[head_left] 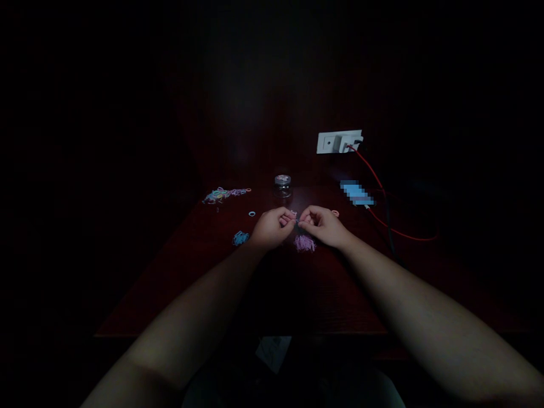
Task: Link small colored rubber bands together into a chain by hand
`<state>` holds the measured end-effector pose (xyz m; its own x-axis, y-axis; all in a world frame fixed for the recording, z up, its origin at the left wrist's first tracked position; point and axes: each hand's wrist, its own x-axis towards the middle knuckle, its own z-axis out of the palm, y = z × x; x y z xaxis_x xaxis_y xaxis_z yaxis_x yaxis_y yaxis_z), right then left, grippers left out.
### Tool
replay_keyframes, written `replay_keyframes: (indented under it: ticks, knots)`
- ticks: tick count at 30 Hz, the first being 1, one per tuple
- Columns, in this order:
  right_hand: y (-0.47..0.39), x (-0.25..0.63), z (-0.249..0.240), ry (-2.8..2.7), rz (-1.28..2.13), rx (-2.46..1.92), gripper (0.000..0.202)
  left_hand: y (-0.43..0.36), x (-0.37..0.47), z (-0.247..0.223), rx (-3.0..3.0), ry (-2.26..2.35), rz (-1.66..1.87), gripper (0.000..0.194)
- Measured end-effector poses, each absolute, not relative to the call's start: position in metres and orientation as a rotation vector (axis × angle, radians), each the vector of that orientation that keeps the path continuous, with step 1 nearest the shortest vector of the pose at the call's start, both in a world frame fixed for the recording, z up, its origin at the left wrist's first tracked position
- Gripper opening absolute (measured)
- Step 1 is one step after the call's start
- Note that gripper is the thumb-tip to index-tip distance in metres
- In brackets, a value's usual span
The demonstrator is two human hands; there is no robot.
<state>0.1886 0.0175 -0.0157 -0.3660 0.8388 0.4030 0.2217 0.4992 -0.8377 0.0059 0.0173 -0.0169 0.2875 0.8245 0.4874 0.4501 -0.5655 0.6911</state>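
Over the dark red table, my left hand and my right hand meet with thumbs and forefingers pinched. A small bluish elastic band seems stretched between the fingertips; most of it is hidden. Just below the fingers lies a heap of purple elastic bands. To the left of my left hand sits a pile of blue elastic bands. A single light-blue ring lies behind that pile. Close behind my right hand an orange ring is partly visible.
A lidded clear jar stands at the back. Mixed coloured bands are spread at the back left. A blurred blue phone-like object lies at right on a red cable running from a wall socket.
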Motion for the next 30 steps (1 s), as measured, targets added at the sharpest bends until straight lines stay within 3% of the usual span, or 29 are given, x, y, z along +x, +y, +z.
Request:
replay_keyframes:
  ticks: [30]
  knots:
    - [0.0178,0.1913,-0.0136,-1.885,0.724,-0.906,0.010,0.0128,0.0066,-0.0133,2.215,1.061,1.139,0.013]
